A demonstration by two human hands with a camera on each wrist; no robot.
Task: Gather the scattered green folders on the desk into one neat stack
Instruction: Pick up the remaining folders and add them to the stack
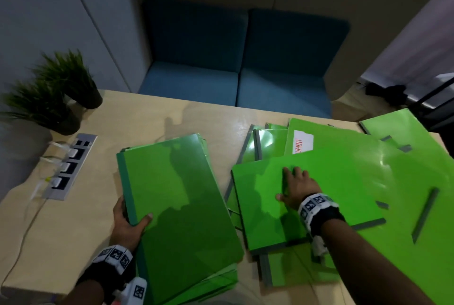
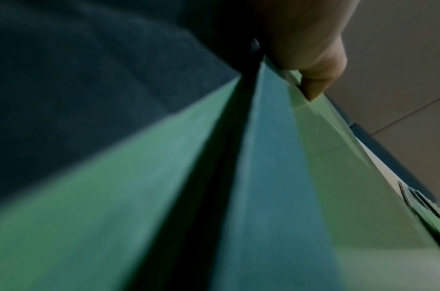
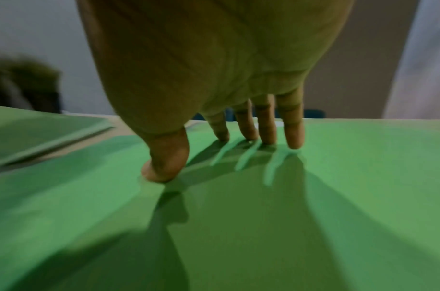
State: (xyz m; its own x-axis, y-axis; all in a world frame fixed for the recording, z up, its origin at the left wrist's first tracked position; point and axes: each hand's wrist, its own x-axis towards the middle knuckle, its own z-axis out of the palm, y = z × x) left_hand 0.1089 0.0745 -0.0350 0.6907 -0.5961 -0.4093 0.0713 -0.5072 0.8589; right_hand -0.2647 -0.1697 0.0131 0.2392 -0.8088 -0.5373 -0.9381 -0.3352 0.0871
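Observation:
A stack of green folders (image 1: 177,204) lies at the middle of the wooden desk (image 1: 147,118). My left hand (image 1: 127,221) grips its left spine edge, thumb on the top cover and fingers underneath; the left wrist view shows the thumb (image 2: 318,82) on the folder edge (image 2: 271,157). To the right, several green folders (image 1: 368,169) lie scattered and overlapping. My right hand (image 1: 294,189) rests flat with straight fingers on the top folder (image 1: 265,206) of that spread. In the right wrist view its fingertips (image 3: 293,141) touch the green cover (image 3: 238,226).
Two potted plants (image 1: 49,93) stand at the desk's far left. A socket strip (image 1: 68,167) with plugged cables is set into the desk on the left. One folder bears a white label (image 1: 303,142). Blue sofa seats (image 1: 233,83) lie beyond the far edge.

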